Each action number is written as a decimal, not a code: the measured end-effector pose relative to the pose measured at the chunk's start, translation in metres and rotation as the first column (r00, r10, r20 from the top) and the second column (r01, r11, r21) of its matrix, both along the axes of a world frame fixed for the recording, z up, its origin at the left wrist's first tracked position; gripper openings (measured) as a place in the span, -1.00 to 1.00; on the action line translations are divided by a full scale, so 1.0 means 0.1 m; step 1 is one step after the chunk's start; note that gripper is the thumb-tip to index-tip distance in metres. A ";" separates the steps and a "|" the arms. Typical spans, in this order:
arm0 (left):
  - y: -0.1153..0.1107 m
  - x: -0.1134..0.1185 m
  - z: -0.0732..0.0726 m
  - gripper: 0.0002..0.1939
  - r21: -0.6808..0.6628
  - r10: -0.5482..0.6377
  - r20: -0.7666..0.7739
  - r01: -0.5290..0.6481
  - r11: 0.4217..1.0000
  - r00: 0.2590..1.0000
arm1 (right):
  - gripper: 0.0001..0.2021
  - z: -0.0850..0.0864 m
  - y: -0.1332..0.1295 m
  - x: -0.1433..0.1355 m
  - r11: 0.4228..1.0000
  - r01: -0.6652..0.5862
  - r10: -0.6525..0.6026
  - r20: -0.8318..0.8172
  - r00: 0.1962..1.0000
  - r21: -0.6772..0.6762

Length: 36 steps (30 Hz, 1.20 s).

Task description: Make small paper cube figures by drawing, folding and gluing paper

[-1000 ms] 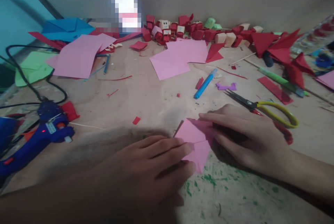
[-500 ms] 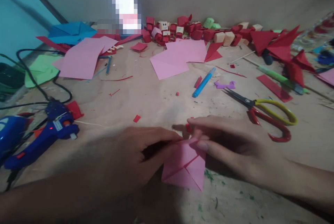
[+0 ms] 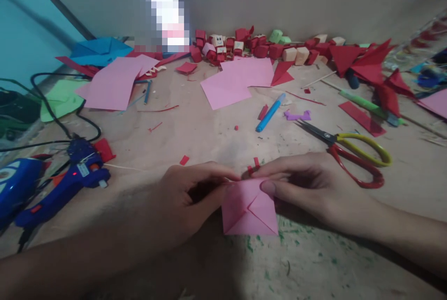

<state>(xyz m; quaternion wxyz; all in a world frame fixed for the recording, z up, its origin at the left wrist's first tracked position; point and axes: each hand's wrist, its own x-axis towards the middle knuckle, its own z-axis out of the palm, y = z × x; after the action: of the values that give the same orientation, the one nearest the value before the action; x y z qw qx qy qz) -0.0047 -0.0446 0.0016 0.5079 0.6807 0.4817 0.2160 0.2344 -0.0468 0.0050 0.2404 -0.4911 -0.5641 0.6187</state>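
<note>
A small pink folded paper square (image 3: 249,218), its flaps meeting near the centre like an envelope back, is held low over the table in front of me. My left hand (image 3: 190,202) pinches its upper left edge, thumb towards me and fingers behind. At the upper right corner, my right hand (image 3: 307,186) grips it with the thumb lying on the front; its other fingers are partly hidden behind the paper. Little red paper scraps (image 3: 256,162) lie just beyond the square.
Scissors (image 3: 331,137) with yellow and red handles lie at right, a blue pen (image 3: 270,112) in the middle. A blue glue gun (image 3: 75,179) with its cord is at left. Pink sheets (image 3: 230,85) and a row of small folded paper blocks (image 3: 261,51) are at the back.
The folded square has turned slightly, so its lower edge now runs level. My right fingers have closed in at its top right corner, thumb flatter on the paper.
</note>
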 end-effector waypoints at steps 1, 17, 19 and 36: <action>0.00 0.00 -0.01 -0.82 0.001 0.005 0.011 -0.005 1.000 1.000 | -0.75 -0.01 0.00 0.01 1.000 0.006 -0.006 0.005 1.000 0.007; 0.05 -0.01 0.00 -0.89 -0.039 0.042 0.168 -0.036 0.999 0.985 | -0.83 0.00 0.03 0.04 0.954 -0.015 -0.015 0.099 0.995 0.300; 0.04 0.00 -0.01 -0.89 -0.017 0.052 0.178 -0.050 0.999 0.983 | -0.80 0.00 0.02 0.06 0.943 -0.052 0.025 0.084 0.996 0.329; 0.04 0.05 -0.01 -0.82 -0.021 -0.010 0.134 0.013 1.000 0.991 | -0.69 0.05 0.00 -0.04 0.982 -0.112 0.094 0.122 0.988 0.151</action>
<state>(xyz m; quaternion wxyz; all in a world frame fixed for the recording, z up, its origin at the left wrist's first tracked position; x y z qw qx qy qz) 0.0005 -0.0408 0.0009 0.5477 0.6619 0.4448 0.2532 0.2302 -0.0466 0.0102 0.2134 -0.4755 -0.6488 0.5545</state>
